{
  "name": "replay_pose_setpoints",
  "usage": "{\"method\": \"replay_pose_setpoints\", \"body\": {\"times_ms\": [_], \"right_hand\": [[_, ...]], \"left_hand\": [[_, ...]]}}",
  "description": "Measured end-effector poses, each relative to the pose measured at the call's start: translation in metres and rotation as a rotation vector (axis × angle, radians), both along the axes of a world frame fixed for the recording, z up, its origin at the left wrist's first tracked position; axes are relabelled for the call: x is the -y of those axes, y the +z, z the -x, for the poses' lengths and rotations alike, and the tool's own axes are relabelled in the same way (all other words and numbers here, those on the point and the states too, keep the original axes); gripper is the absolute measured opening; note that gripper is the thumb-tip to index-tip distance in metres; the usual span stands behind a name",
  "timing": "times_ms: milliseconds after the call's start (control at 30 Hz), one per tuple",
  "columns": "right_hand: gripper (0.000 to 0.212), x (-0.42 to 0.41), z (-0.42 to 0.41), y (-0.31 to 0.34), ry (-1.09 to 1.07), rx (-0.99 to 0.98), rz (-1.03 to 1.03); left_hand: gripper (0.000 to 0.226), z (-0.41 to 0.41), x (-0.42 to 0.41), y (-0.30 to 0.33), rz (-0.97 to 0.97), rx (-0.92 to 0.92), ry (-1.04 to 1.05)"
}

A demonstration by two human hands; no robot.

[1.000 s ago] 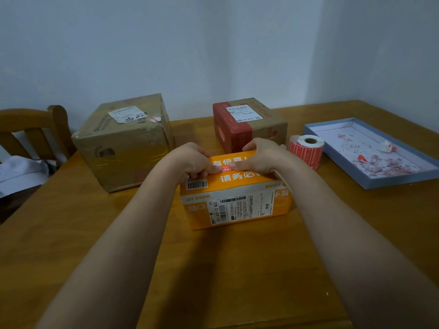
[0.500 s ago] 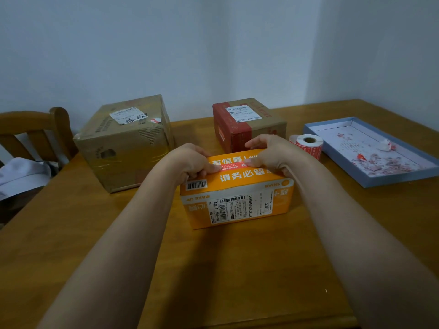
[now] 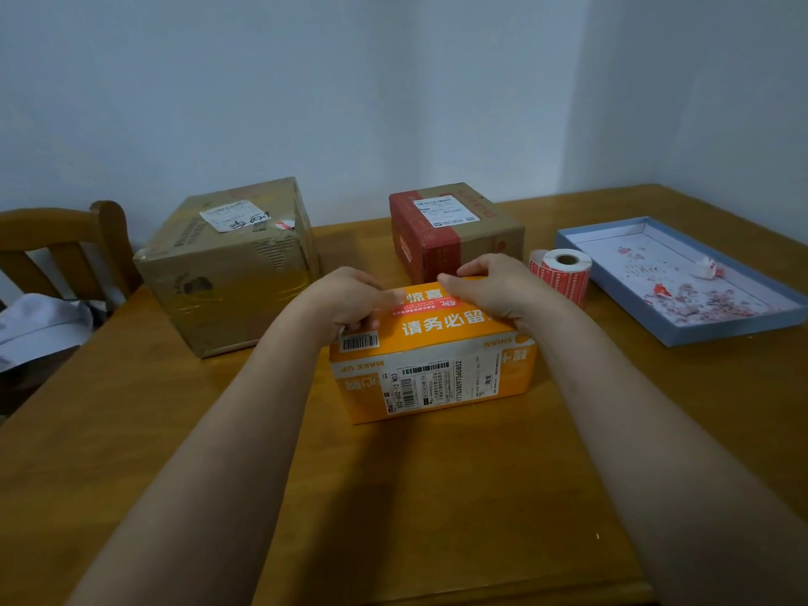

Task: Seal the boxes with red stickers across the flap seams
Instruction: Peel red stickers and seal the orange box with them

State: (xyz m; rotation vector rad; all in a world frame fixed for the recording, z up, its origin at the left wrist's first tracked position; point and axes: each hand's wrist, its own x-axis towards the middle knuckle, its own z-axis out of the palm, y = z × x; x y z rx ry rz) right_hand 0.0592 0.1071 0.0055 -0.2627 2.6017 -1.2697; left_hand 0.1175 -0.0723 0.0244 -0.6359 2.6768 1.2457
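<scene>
Centre frame on the surface: orange box, red sticker across its top seam. Left hand and right hand curled, fingers gripping the box top either side.

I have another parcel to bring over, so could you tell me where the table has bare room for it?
The widest bare patch of the wooden table lies near its front edge, before the orange cardboard box and between the forearms. Crowded: the far side, where the large brown carton, red-taped carton, sticker roll and blue tray stand.
</scene>
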Motion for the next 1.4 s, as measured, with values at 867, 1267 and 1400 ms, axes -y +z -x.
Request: {"method": "replay_pose_setpoints", "body": {"times_ms": [867, 1267, 1400], "right_hand": [[0.071, 0.002, -0.002, -0.003, 0.051, -0.142, -0.171], [0.037, -0.025, 0.002, -0.009, -0.26, -0.069, 0.39], [0.035, -0.037, -0.003, -0.02, -0.343, 0.112, 0.461]], "left_hand": [[0.064, -0.011, -0.011, 0.008, 0.016, 0.003, 0.001], [0.03, -0.027, -0.003, 0.002, -0.134, -0.251, 0.329], [0.009, -0.04, 0.014, -0.002, -0.183, -0.297, 0.487]]}}
